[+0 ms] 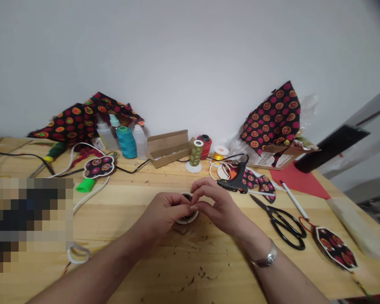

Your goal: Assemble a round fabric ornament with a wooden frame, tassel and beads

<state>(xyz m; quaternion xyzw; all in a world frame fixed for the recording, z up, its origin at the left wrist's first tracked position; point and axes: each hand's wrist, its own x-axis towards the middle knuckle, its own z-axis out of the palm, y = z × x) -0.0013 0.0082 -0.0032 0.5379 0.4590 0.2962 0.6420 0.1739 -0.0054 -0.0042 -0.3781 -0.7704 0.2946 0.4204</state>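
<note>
Both my hands meet at the middle of the wooden table point(152, 261). My left hand point(166, 211) is closed in a pinch, its fingertips touching those of my right hand point(213, 202), which is also pinched. Between and under them sits a small round white-rimmed ring point(187, 218) with dark patterned fabric, mostly hidden by my fingers. What the fingertips pinch is too small to name. A metal bracelet point(266, 258) circles my right wrist.
Black scissors point(285, 221), a black glue gun point(237, 179) and a white pen point(293, 198) lie to the right. Thread spools point(126, 141), point(195, 154), bottles, a cardboard box point(169, 147) and patterned fabric point(272, 116) line the back. Fabric-covered pieces point(99, 166), point(335, 247) lie about.
</note>
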